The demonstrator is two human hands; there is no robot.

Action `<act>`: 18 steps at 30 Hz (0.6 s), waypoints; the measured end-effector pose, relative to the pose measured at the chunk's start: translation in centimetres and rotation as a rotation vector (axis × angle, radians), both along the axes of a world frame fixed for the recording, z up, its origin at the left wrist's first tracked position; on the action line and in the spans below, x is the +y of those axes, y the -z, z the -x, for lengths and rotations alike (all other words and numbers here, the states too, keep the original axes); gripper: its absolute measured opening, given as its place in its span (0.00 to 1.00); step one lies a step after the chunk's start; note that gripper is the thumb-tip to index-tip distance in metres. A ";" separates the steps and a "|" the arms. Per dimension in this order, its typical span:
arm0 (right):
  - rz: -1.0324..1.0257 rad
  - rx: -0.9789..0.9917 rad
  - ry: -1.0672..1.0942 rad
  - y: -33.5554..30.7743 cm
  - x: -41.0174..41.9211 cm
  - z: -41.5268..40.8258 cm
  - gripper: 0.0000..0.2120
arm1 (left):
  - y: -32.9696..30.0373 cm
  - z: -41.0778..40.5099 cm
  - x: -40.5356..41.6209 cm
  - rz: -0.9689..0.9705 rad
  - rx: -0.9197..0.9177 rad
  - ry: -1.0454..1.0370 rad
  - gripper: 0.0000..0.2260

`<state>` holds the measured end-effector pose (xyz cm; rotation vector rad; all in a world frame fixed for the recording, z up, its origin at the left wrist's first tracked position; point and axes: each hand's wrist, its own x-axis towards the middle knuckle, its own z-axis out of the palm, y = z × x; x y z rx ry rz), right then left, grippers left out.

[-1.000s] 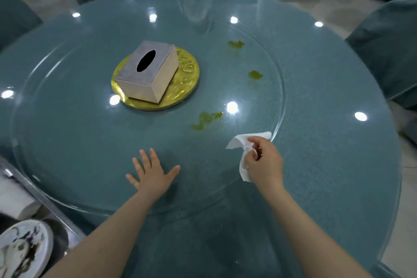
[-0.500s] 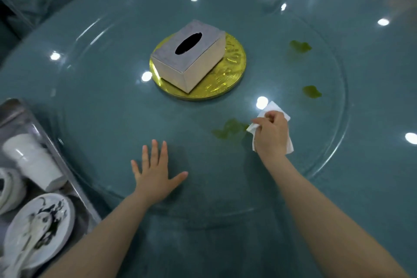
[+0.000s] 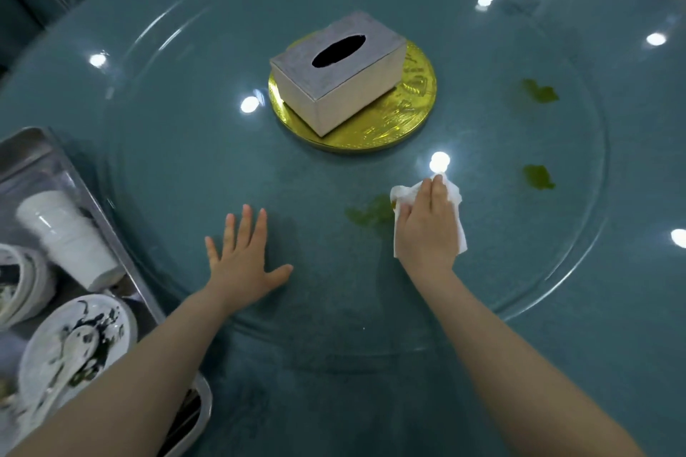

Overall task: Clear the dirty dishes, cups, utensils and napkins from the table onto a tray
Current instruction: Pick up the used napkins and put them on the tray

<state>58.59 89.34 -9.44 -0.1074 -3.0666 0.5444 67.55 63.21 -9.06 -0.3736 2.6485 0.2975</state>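
Napkin now lies flattened under the right hand, fingers straight and pressing it onto the glass turntable — half a second ago it was only reaching the nearest green spill. Left hand stays splayed flat, bracing. Two spills remain; dishes already sit in the tray — wiping seems the last step.

White napkin flat on glass beside green smear
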 end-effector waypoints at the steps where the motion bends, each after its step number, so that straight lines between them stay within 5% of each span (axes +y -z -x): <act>1: -0.087 -0.021 0.009 0.3 -0.5 -0.4 0.27 | -0.1 0.1 0.7 -0.023 -0.001 -0.050 0.46; 6: -0.176 -0.111 0.055 0.2 -1.6 -0.7 0.27 | 0.4 -0.1 4.2 -0.111 -0.005 -0.218 0.48; 18: -0.131 -0.126 -0.232 -0.1 -5.9 -1.4 0.26 | -0.4 0.1 1.3 -0.182 0.077 -0.214 0.50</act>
